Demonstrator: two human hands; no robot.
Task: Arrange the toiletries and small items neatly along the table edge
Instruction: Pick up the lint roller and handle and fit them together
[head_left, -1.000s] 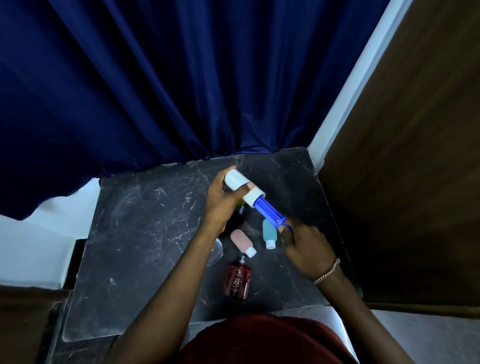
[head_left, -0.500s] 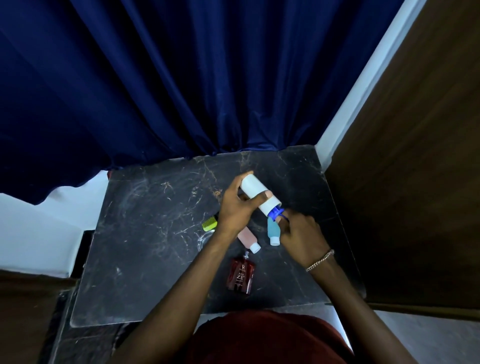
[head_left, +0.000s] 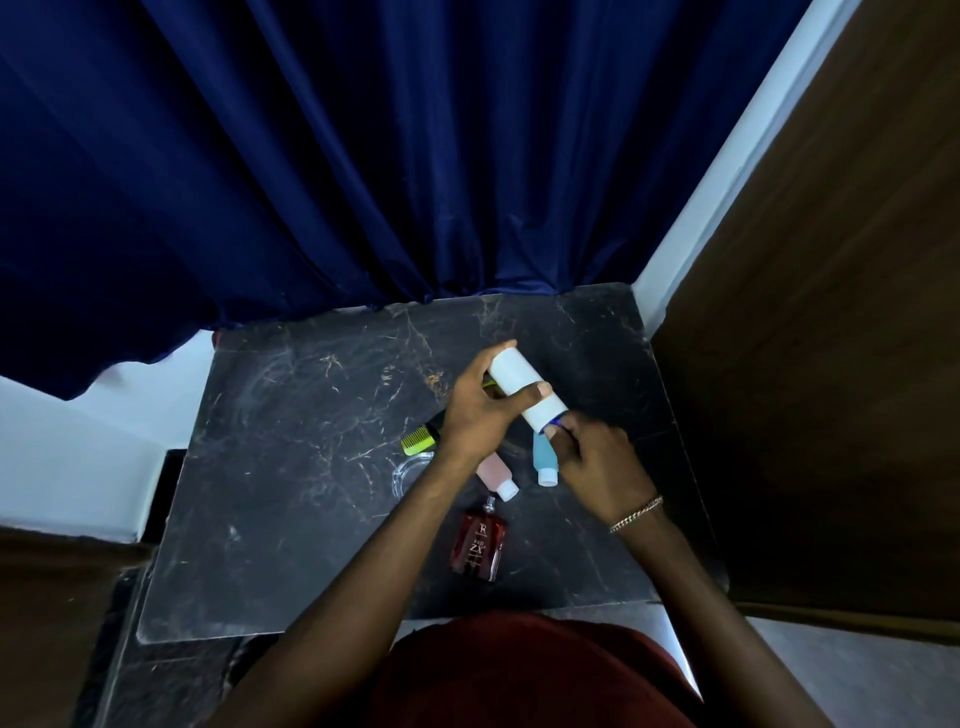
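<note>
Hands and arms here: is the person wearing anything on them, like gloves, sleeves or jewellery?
No gloves or sleeves show; both forearms are bare. A thin gold-toned chain bracelet circles the wrist of the right hand. The left hand and wrist show no jewellery. The clothing below is dark red.

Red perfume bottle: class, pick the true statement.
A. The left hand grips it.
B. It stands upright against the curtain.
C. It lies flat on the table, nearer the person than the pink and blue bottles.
C: the red perfume bottle lies flat on the table, nearer the person than the pink bottle and blue bottle; the left hand and right hand hold the white container.
</note>
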